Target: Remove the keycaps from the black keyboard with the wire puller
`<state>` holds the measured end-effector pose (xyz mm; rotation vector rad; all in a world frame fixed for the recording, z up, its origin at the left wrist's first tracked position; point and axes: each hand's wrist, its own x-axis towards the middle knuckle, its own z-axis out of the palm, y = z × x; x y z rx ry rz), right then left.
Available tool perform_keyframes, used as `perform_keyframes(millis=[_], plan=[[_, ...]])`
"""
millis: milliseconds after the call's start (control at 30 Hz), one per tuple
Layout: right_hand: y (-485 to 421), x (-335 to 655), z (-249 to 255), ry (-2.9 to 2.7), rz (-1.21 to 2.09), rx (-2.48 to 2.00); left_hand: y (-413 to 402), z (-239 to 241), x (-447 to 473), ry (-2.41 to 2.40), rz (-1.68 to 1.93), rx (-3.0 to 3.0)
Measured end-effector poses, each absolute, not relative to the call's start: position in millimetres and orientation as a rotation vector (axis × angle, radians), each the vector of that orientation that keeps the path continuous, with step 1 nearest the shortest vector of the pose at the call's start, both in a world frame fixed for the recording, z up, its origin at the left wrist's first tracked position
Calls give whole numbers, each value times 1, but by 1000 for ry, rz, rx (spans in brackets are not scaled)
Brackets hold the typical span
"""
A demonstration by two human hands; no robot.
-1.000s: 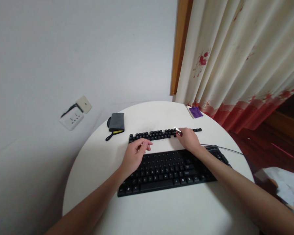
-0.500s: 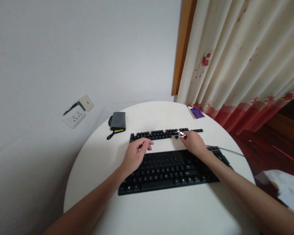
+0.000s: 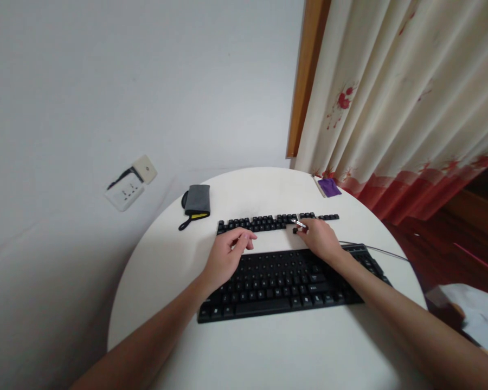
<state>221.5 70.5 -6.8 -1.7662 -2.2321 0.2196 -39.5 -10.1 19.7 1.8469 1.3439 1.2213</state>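
Note:
A black keyboard point(image 3: 284, 281) lies across the round white table point(image 3: 268, 352). Behind it sits a long row of loose black keycaps point(image 3: 260, 222). My right hand point(image 3: 321, 238) is closed around a small metal tool point(image 3: 297, 222) whose tip points at a single keycap point(image 3: 295, 231) pulled slightly out of the row. My left hand point(image 3: 225, 257) rests with loosely curled fingers at the keyboard's upper left edge, just in front of the keycap row, and what it pinches, if anything, I cannot make out.
A grey pouch point(image 3: 197, 201) with a yellow stripe and black cord lies at the table's back left. A purple cloth point(image 3: 329, 187) sits at the back right by the curtain point(image 3: 398, 108). The keyboard cable point(image 3: 374, 248) trails right. A wall socket point(image 3: 126, 187) is at left.
My right hand has drawn back slightly from the keycap row with the tool, and one keycap now sits apart in front of the row. My left hand has barely moved.

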Motion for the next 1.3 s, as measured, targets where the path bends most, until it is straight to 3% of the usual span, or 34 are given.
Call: perform_keyframes(millis=[200, 967, 1300], plan=[[72, 218, -6, -2181, 302, -1925, -10, 19, -40, 1333, 1219, 1840], [87, 201, -6, -2160, 337, -1877, -12, 20, -40, 1276, 1173, 1884], [61, 245, 31, -1727, 749, -1259, -15, 16, -37, 1173, 807, 2053]])
